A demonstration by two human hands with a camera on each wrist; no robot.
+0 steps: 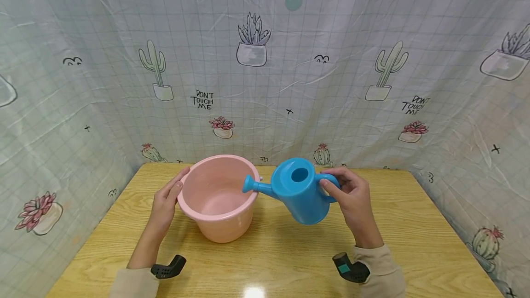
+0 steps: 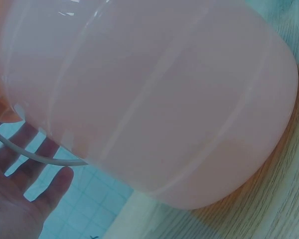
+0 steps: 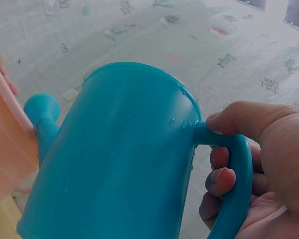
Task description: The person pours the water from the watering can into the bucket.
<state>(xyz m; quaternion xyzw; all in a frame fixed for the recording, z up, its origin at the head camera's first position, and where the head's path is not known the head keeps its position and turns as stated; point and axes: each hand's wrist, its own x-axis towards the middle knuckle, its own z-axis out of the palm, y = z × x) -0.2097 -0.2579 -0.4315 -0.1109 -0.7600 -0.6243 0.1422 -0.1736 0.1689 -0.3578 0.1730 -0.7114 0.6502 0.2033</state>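
In the head view a pink plastic bucket (image 1: 225, 226) stands left of centre. My left hand (image 1: 166, 199) holds its left rim, the thumb near the top edge; the left wrist view shows the fingers beside the thin bail handle (image 2: 65, 162). A blue watering can (image 1: 299, 201) is in my right hand (image 1: 352, 192), whose fingers wrap its handle (image 3: 241, 174) with the thumb on top. The can leans left, its spout head (image 1: 250, 184) over the bucket's right rim. Droplets cling to the can in the right wrist view. No water stream shows.
Both things are on or above a wooden table (image 1: 414, 233). A cactus-print cloth (image 1: 290, 82) hangs behind the table and along both sides. Black wrist devices (image 1: 169, 268) sit at both sleeve cuffs.
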